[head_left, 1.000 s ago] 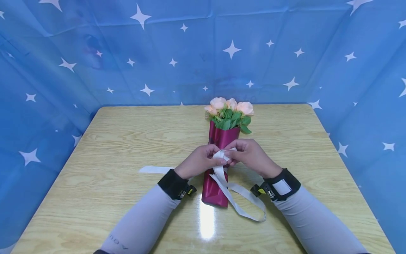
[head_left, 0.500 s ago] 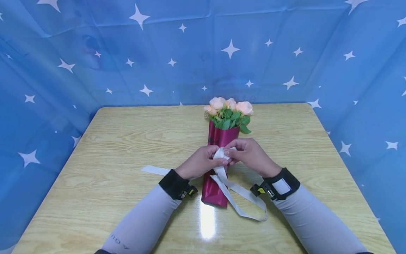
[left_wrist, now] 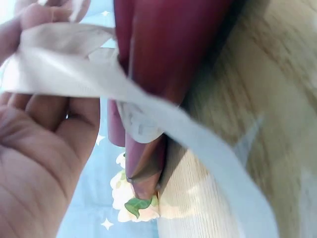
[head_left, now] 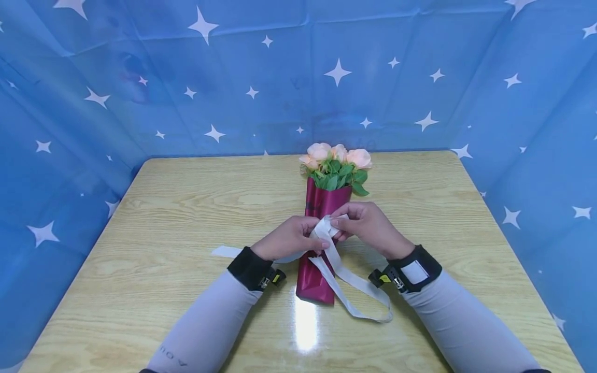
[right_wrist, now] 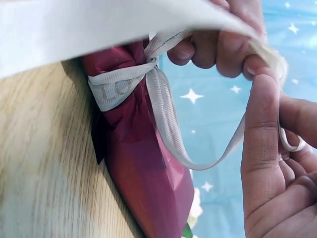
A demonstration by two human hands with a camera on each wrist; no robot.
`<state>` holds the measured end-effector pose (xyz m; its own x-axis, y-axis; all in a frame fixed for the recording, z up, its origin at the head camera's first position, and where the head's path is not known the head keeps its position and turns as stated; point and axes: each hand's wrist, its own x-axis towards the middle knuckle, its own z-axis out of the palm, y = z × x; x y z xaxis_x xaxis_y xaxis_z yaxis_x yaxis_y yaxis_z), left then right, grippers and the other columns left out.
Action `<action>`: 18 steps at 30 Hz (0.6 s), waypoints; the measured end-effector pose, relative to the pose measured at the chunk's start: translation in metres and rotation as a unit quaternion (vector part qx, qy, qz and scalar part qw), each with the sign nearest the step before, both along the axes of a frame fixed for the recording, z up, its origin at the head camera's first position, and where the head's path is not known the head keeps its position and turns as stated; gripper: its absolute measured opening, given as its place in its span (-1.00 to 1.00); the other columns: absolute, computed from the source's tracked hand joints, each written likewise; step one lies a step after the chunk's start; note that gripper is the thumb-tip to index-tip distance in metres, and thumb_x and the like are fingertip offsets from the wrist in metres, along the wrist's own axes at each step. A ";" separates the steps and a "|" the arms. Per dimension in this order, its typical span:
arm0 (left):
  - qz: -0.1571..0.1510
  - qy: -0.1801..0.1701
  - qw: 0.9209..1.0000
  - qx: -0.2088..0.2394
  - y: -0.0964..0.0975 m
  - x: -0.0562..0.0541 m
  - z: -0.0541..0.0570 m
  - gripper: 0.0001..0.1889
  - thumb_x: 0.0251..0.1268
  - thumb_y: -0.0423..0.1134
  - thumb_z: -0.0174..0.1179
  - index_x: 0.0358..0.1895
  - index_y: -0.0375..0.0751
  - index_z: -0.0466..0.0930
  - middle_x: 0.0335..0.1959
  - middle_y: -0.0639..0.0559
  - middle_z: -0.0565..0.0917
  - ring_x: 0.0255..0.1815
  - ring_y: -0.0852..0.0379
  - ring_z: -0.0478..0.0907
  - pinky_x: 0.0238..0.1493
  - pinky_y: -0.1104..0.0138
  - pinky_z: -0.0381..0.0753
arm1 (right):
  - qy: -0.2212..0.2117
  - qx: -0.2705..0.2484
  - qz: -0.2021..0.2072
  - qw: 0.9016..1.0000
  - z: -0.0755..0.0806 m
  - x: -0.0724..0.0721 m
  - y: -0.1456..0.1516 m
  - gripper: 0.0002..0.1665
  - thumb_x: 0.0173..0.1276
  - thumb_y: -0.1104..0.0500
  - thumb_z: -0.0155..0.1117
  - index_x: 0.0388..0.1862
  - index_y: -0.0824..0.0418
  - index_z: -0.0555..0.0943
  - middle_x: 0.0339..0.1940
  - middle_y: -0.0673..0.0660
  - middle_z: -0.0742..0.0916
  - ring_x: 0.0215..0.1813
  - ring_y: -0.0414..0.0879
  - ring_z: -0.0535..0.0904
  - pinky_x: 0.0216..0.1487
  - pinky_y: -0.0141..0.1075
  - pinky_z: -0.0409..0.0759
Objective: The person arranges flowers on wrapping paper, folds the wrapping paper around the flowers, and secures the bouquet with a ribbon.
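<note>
A bouquet of pale pink roses (head_left: pixel 359 158) lies on the table in dark red wrapping paper (head_left: pixel 315 285), blooms toward the back. White ribbon (head_left: pixel 356 283) is tied round the wrapped stems, its knot showing in the right wrist view. Over the middle of the paper, my left hand (head_left: pixel 285 239) holds a fold of the ribbon, thumb toward me. My right hand (head_left: pixel 369 229) pinches the looped ribbon between thumb and forefinger, close to the left fingertips. One ribbon tail trails toward me in a curve; another end (head_left: pixel 226 251) emerges left of my left wrist.
The wooden table (head_left: pixel 210 202) extends to both sides of the bouquet. A blue cloth with white stars (head_left: pixel 280 103) hangs behind and along the sides. Black camera straps (head_left: pixel 252 269) circle both wrists.
My left hand has shifted slightly left and its thumb has moved down, with a ribbon strand now passing over near it. The right hand stays pinched on the ribbon; the bouquet stays put.
</note>
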<state>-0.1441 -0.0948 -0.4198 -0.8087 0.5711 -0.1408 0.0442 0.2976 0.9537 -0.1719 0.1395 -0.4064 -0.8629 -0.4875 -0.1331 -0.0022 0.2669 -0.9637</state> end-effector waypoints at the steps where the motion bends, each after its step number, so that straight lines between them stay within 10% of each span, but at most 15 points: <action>1: 0.008 -0.001 1.000 0.000 0.001 0.001 0.000 -0.77 0.42 -0.23 0.36 0.05 -0.21 0.67 -0.35 -0.04 0.75 -0.32 0.10 0.67 -0.18 0.34 0.67 | -0.001 -0.001 0.001 1.000 0.000 0.000 0.000 -0.79 0.50 0.21 0.32 -0.01 0.31 0.72 -0.29 0.15 0.81 -0.30 -0.07 0.76 -0.15 -0.22 0.79; 18: 0.034 0.008 0.999 -0.010 -0.002 0.002 -0.001 -0.69 0.59 -0.27 0.05 0.17 -0.24 0.72 -0.07 -0.11 0.83 -0.04 0.11 0.70 0.05 0.28 0.66 | 0.002 0.007 0.002 1.000 -0.002 0.000 0.000 -0.79 0.51 0.19 0.32 -0.02 0.30 0.73 -0.32 0.14 0.82 -0.32 -0.10 0.75 -0.15 -0.27 0.78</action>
<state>-0.1423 -0.0964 -0.4208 -0.8483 0.5114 -0.1373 0.0390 0.3189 0.9470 -0.1723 0.1393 -0.4082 -0.8615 -0.4892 -0.1360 -0.0075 0.2802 -0.9599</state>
